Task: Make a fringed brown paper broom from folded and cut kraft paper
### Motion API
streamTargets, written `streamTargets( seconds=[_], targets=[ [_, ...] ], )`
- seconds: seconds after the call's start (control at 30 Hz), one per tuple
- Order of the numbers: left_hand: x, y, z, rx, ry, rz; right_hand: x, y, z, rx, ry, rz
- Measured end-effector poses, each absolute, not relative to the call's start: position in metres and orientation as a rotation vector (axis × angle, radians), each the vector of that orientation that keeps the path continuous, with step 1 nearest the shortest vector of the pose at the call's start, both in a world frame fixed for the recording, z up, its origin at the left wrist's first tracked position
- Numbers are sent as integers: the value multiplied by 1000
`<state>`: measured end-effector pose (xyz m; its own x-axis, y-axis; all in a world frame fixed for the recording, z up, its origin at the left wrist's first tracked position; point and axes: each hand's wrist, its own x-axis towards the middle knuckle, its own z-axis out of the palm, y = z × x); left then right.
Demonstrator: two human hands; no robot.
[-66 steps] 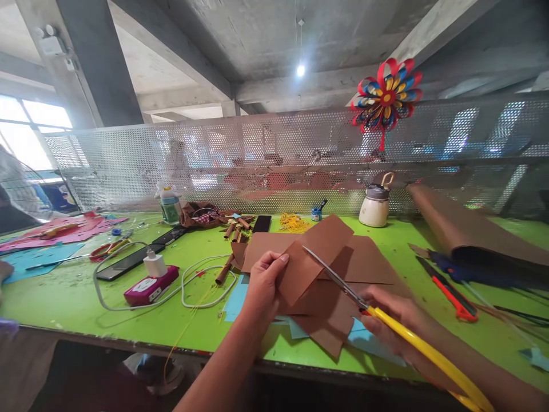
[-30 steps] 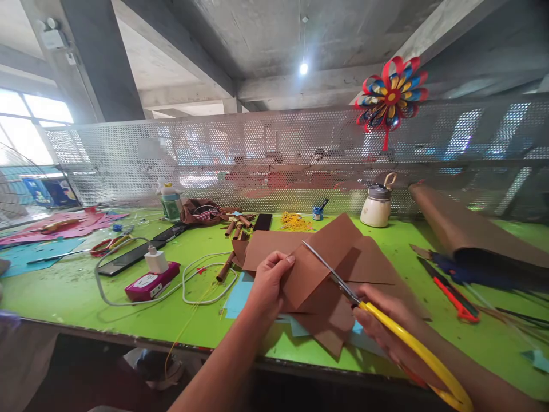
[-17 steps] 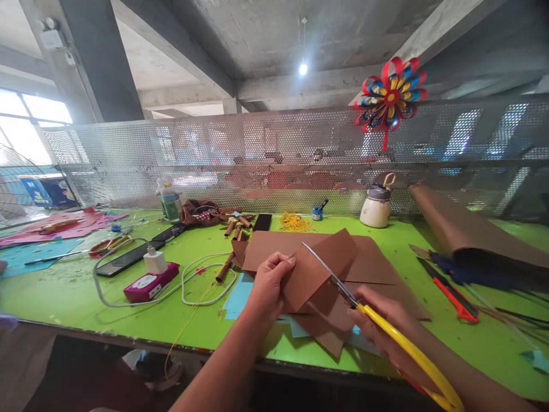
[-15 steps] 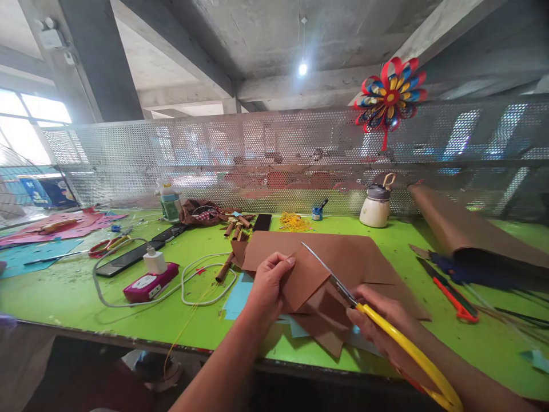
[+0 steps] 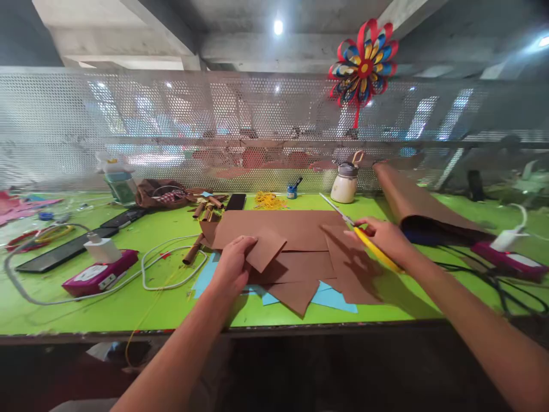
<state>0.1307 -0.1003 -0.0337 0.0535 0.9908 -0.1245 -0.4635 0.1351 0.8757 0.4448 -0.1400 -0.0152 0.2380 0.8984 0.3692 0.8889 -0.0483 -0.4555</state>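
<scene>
My left hand (image 5: pixel 234 264) pinches a small brown paper piece (image 5: pixel 266 249) just above the pile of brown paper sheets (image 5: pixel 300 229) on the green table (image 5: pixel 128 297). My right hand (image 5: pixel 381 239) grips yellow-handled scissors (image 5: pixel 358 232), their blades closed and pointing up and left, over the right side of the brown sheets. Light blue paper (image 5: pixel 330 298) sticks out from under the pile.
A brown paper roll (image 5: pixel 412 203) lies at the right. A white jar (image 5: pixel 345 183), a small blue pot (image 5: pixel 292 191), yellow scraps (image 5: pixel 268 200), a black phone (image 5: pixel 235 201), rolled brown tubes (image 5: pixel 193 252), a pink device with white cable (image 5: pixel 98 273) and another pink device (image 5: pixel 508 260) sit around. A perforated metal screen (image 5: pixel 171 126) backs the table.
The scissors cut through; my right hand has pulled them away to the right. The large sheet dropped flat, and my left hand keeps the small cut piece. The view tilted down and shifted right.
</scene>
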Motion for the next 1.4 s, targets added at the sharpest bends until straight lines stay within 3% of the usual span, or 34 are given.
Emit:
streamTargets(
  seconds=[0.23, 0.57, 0.97, 1.2, 1.3, 1.4],
  targets=[
    [133, -101, -33, 753, 904, 1293, 488, -107, -42, -2435, -1546, -214],
    [132, -98, -38, 779, 912, 1328, 465, -126, -41, -2394, -1715, -357],
    [137, -102, -37, 975, 951, 1458, 424, -152, -61, -2074, -1717, 80],
    [136, -97, -43, 934, 920, 1441, 435, -160, -52, -1601, -1626, 384],
    [136, -98, -38, 886, 862, 1498, 433, -176, -24, -1422, -1612, 232],
    [134, -97, -33, 849, 791, 1575, 418, -202, 16, -1359, -1564, -322]
  ],
)
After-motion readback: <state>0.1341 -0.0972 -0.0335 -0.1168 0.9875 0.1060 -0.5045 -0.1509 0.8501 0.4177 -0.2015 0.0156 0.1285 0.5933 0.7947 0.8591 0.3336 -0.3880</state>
